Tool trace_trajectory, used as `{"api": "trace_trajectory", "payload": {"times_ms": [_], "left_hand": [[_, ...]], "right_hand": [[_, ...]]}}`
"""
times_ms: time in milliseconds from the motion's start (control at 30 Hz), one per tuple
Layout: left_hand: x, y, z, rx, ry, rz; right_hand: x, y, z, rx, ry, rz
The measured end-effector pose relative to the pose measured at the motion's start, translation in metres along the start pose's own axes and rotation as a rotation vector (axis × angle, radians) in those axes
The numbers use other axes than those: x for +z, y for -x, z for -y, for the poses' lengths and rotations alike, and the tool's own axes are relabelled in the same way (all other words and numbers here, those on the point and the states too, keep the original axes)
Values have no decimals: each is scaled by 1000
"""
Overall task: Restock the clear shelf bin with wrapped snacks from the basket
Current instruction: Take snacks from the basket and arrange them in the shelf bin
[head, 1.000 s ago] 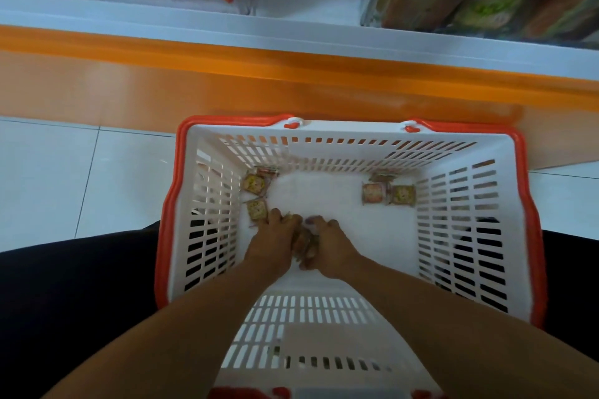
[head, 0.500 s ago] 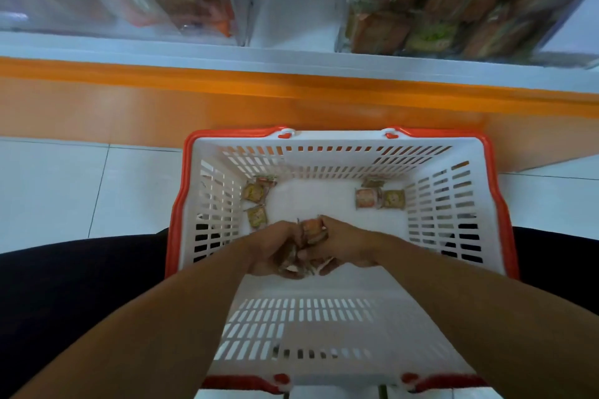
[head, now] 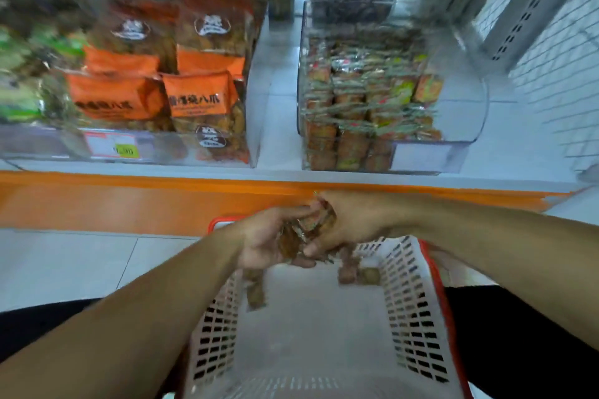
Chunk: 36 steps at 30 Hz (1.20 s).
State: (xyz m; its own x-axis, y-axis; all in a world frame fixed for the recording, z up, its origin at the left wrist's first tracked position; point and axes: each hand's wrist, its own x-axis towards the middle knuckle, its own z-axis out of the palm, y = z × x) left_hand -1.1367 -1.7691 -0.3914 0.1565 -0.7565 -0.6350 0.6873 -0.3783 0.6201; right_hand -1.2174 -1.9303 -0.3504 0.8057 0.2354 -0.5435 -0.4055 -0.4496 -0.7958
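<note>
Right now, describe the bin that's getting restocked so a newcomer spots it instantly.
On the white shelf above the orange ledge, two clear bins sit side by side. The target is the right clear bin, straight above both hands. It holds rows of small wrapped snacks, whereas its left neighbour holds large orange bags.

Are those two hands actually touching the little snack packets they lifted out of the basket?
Touching. The head view shows the left hand and right hand cupped together around the wrapped snacks.

Even, fairly bright indoor light with soft, faint shadows. Motion blur smears the whole view, worst at the far left. Wide-angle bending curves the shelf edge [head: 291, 183].
</note>
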Motion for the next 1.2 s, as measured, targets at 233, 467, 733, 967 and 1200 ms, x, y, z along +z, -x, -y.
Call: {"api": "trace_trajectory", "payload": {"times_ms": [233, 467, 733, 967, 1200], "left_hand": [[44, 52, -59, 147, -127, 26], [69, 55, -92, 157, -17, 152], [72, 43, -104, 157, 122, 299], [74, 38, -108, 295, 276, 250], [75, 41, -110, 490, 173, 103]], "right_hand": [[-52, 77, 46, -53, -348, 13], [-72, 104, 63, -177, -206, -132], [-66, 98, 60, -261, -533, -340], [-74, 98, 65, -357, -714, -450], [-79, 99, 61, -291, -353, -572]]}}
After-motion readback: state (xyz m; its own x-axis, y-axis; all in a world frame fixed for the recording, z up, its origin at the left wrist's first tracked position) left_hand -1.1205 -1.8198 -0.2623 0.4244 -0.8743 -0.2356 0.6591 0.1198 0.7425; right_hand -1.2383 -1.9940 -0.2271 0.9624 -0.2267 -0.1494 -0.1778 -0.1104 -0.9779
